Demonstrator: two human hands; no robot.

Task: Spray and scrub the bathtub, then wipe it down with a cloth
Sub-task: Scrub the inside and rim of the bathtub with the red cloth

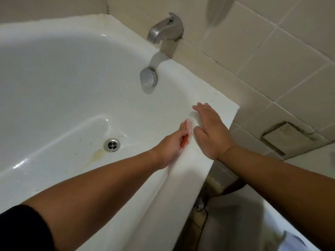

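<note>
The white bathtub (217,98) fills the left and middle of the view, and I am at its near corner rim. A white cloth (183,160) appears to lie draped over that rim, hard to tell apart from the tub. My right hand (210,129) lies flat, palm down, on top of it with straight fingers. My left hand (172,144) presses edge-on against the inner side of the rim, fingers straight, touching the cloth's edge. No spray bottle or scrubber is in view.
A metal spout (165,28) sticks out of the tiled wall above the round overflow cover (148,77). The drain (112,144) sits in the tub floor beside a yellowish stain (97,153). A damaged tile (282,134) is on the right wall.
</note>
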